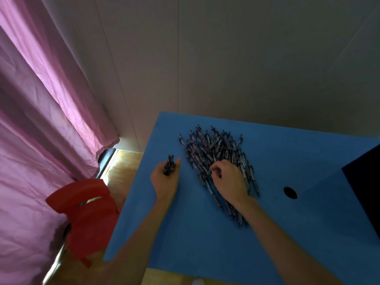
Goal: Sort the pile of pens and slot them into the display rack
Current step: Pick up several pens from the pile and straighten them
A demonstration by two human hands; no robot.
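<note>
A blue table (pixel 205 233) fills the lower right of the view, pushed up against a pale panelled wall (pixel 226 58). Near its right side there's a round dark hole (pixel 290 192) in the top, and a dark object (pixel 366 182) cuts in at the right edge, too little of it showing to name. To the left hangs a pink curtain (pixel 41 99), creased and lit from behind, and below it a red plastic chair (pixel 86 212) stands on a yellowish wooden floor (pixel 121 173) just beside the table's left edge.

On the table, the pile of pens (pixel 213 153) lies spread in a loose heap, dark-barrelled and mostly pointing toward the wall. The right hand (pixel 228 179) is down on the near side of the pile, fingers curled and tips pinched together among the pens; whether they actually have one can't be told from here. The left hand (pixel 166 177) sits apart, to the left of the heap, wrapped around a small bundle of pens (pixel 169 166) whose ends stick up past the thumb. Both forearms reach in bare from the bottom of the view.
</note>
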